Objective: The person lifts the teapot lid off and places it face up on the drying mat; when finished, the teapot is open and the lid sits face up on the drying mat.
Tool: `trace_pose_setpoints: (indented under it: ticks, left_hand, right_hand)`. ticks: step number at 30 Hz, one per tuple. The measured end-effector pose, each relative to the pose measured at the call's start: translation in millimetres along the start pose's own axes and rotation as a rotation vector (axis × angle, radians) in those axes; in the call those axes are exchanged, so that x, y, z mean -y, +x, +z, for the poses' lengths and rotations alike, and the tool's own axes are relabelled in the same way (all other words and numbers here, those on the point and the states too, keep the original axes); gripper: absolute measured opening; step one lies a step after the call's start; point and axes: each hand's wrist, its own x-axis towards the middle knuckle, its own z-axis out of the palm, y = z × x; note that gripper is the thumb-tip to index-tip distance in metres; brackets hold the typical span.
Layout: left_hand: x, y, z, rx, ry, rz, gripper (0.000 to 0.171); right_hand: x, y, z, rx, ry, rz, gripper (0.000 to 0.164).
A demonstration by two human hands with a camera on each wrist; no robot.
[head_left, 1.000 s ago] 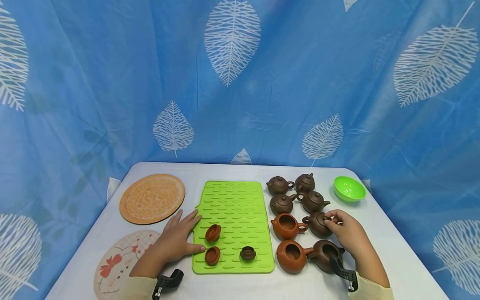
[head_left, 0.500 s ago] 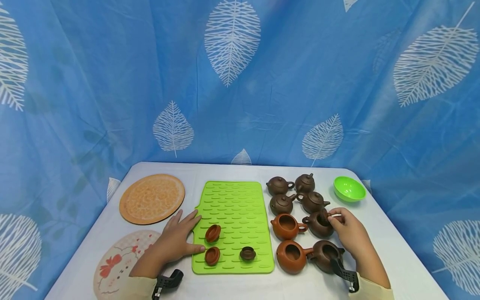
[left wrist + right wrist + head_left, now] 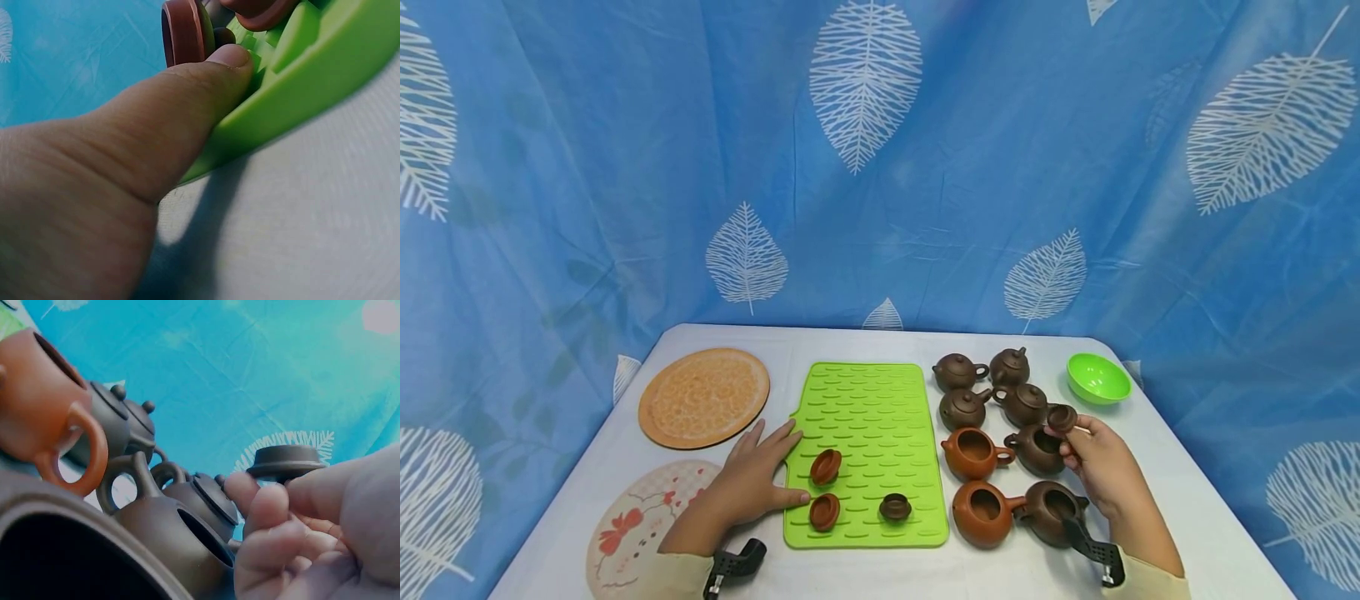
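My right hand (image 3: 1101, 462) pinches a dark brown teapot lid (image 3: 1062, 417), turned underside up, just above an uncovered dark teapot (image 3: 1039, 450). In the right wrist view the lid (image 3: 286, 461) sits at the fingertips, beside that teapot's open mouth (image 3: 206, 534). My left hand (image 3: 758, 477) lies spread at the left edge of the green mat (image 3: 880, 433), its thumb on the mat near two reddish lids (image 3: 826, 467). One reddish lid (image 3: 186, 31) shows right behind the thumb in the left wrist view. A dark lid (image 3: 895, 507) also lies on the mat.
Several lidded dark teapots (image 3: 964, 408) stand at the back right. Two reddish teapots (image 3: 973, 454) and another dark one (image 3: 1051, 512) are without lids. A green bowl (image 3: 1099, 379) is at the far right, a tan round mat (image 3: 703, 397) and a patterned mat (image 3: 632, 533) at the left.
My right hand has lifted the lid off the dark teapot and tipped it over, leaving the teapot's mouth uncovered. The left hand has stayed in place.
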Motion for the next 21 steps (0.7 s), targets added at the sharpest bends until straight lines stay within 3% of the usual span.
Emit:
trace_pose_setpoints:
  ticks: [5, 10, 14, 21]
  left_hand:
    - [0.5, 0.4, 1.4, -0.001, 0.005, -0.002, 0.108]
    - [1.7, 1.2, 2.3, -0.002, 0.001, -0.005, 0.109]
    - [2.3, 1.2, 2.8, 0.001, 0.000, -0.008, 0.109]
    - [2.1, 0.7, 2.4, 0.002, 0.004, -0.005, 0.109]
  right_hand:
    - [-3, -1, -1, 0.115, 0.330, -0.059, 0.022]
    - [-5, -3, 1, 0.224, 0.512, -0.104, 0.015]
    - [-5, -4, 3, 0.274, 0.584, -0.120, 0.019]
    - [-2, -5, 17, 0.317, 0.568, -0.139, 0.020]
